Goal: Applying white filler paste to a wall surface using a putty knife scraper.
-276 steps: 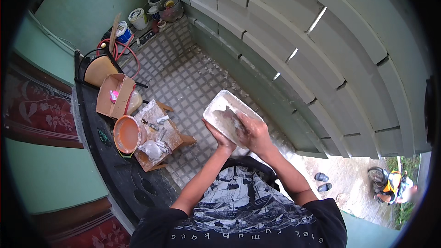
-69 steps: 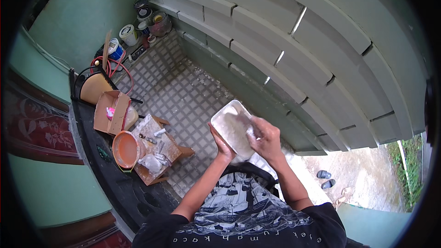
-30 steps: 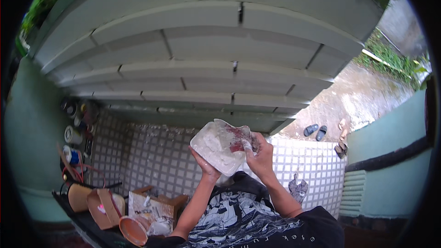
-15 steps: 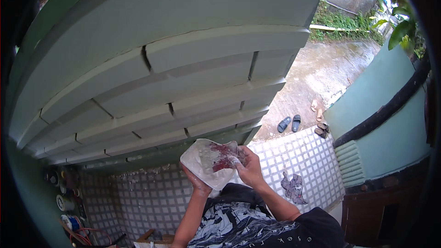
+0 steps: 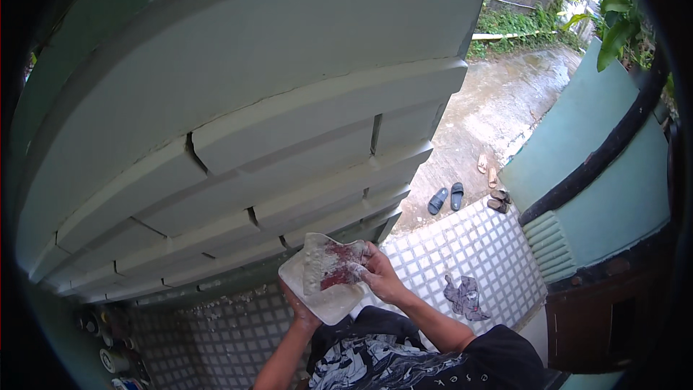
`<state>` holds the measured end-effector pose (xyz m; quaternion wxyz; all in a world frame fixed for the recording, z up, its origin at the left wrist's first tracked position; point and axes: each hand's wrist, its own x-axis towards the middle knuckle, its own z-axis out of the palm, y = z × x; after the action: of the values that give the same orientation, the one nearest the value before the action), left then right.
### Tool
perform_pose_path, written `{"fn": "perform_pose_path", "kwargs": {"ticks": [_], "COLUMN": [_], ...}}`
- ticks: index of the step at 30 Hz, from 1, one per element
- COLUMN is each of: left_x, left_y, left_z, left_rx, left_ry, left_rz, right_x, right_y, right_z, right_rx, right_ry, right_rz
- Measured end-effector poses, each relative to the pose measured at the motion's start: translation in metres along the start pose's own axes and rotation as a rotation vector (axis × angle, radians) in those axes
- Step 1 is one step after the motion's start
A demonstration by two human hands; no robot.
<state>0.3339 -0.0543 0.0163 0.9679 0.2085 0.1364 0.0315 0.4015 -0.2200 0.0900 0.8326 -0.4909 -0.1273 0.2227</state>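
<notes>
The person stands close to a wall (image 5: 238, 87) made of long, smooth, pale green slabs, with dark thin gaps and short cracks between them.

The left hand (image 5: 302, 312) is under a white tray (image 5: 317, 302), a shallow plastic piece with rounded corners. The palm carries its bottom and the fingers curl up around the near edge, so the hand is cupped on it. The tray is tilted, in front of the chest and just beside the wall's lower slabs. Its inside is covered with a white, pasty, uneven layer.

The right hand (image 5: 381, 282) holds a scraper (image 5: 332, 263) over the tray. It is a flat, thin, wide piece, red but smeared with the same white paste, and its pale left edge looks toothed. The fingers are pressed together on the right end of it, the thumb on the top. The scraper lies flat against the inside of the tray. The right fingers are also dusty white.

The floor (image 5: 469, 245) has small square tiles, white with grey lines, like a grid. On it, at the person's right, lies a crumpled grey rag (image 5: 465, 297). Farther off, on wet rough concrete, a pair of dark sandals (image 5: 445, 198) stands, and more footwear beside it. At the right there is a green low wall (image 5: 621, 188) with a black rounded rail. Low at the left, round paint cans (image 5: 115, 357) show, small and half dark.
</notes>
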Motion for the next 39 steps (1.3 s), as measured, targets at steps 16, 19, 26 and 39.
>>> {"fn": "perform_pose_path", "kwargs": {"ticks": [16,19,26,39], "left_x": [0.020,0.030,0.040,0.055], "left_y": [0.009,0.006,0.007,-0.010], "left_z": [-0.023,-0.023,-0.015,-0.013], "left_rx": [0.037,0.062,0.087,0.106], "left_ry": [-0.046,-0.047,-0.038,-0.007], "left_rz": [-0.161,-0.171,-0.130,-0.095], "right_x": [0.011,0.011,-0.001,0.056], "right_y": [-0.004,-0.001,0.017,-0.164], "right_z": [0.008,0.009,0.002,-0.047], "right_rx": [0.428,0.278,0.237,-0.382], "right_ry": [0.099,0.145,0.232,0.456], "right_rz": [-0.004,-0.081,-0.146,-0.901]}}
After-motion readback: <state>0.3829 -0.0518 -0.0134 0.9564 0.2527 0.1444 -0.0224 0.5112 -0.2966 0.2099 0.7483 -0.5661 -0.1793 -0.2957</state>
